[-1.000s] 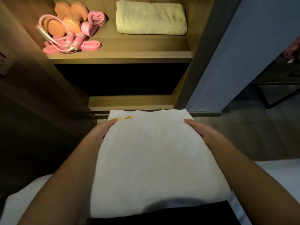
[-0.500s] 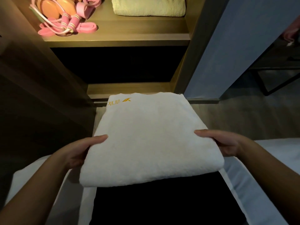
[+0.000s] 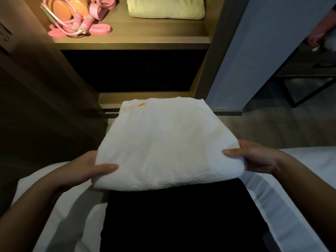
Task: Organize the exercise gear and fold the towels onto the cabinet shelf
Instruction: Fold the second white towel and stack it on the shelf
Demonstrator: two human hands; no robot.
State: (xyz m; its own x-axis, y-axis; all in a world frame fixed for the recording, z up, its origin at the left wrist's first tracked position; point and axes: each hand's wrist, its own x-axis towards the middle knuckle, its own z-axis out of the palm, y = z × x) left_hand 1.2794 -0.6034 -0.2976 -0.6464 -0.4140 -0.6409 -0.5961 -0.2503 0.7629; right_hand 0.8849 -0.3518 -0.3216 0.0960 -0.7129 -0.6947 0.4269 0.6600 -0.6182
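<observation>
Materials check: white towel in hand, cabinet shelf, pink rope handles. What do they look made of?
White towel: likely cotton terry, matte fuzzy pile, soft rounded folds, yellow embroidery at a corner. Cabinet shelf: wood or wood-look laminate, smooth satin face; which, unclear. Pink rope handles: probably plastic or foam, pale bands; too small to settle.

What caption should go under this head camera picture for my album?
Left hand and right hand hold a folded white towel near the shelf holding a yellow towel.
</observation>
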